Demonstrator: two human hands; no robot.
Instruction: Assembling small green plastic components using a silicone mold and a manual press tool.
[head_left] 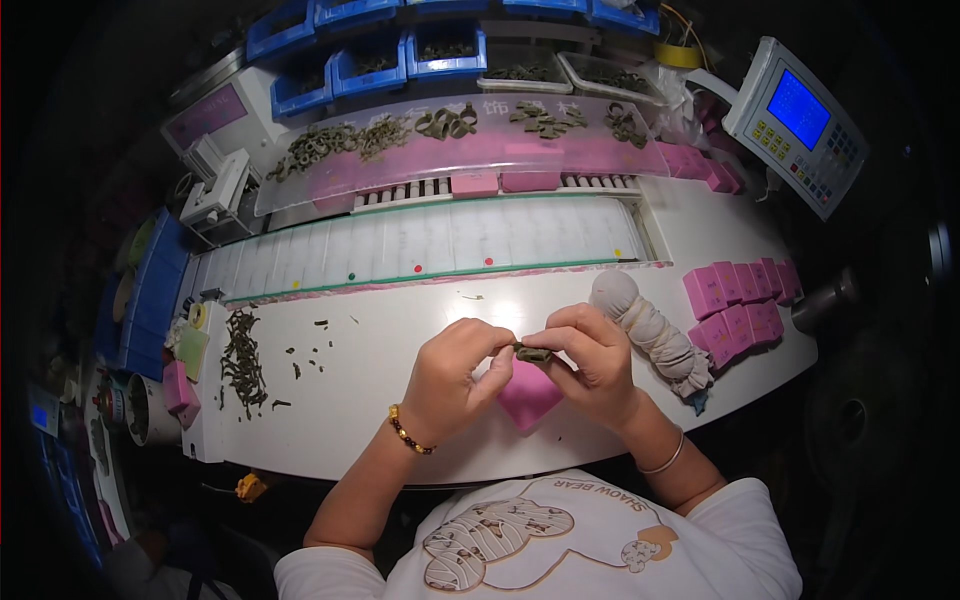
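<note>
As left hand (450, 375) and right hand (597, 362) pinch a dark-green curled piece (535, 354), seemingly steadying it, a pink block (528, 396) lies beneath

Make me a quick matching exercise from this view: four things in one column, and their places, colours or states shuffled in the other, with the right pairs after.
Column one:
1. Dark green piece
2. Cloth bundle
3. Beaded bracelet
4. Screen

Column two:
A. Lit bright blue
B. Lying to the right of the right hand
C. Held between the fingers of both hands
D. Gold and dark

Pairs: 1-C, 2-B, 3-D, 4-A
</note>
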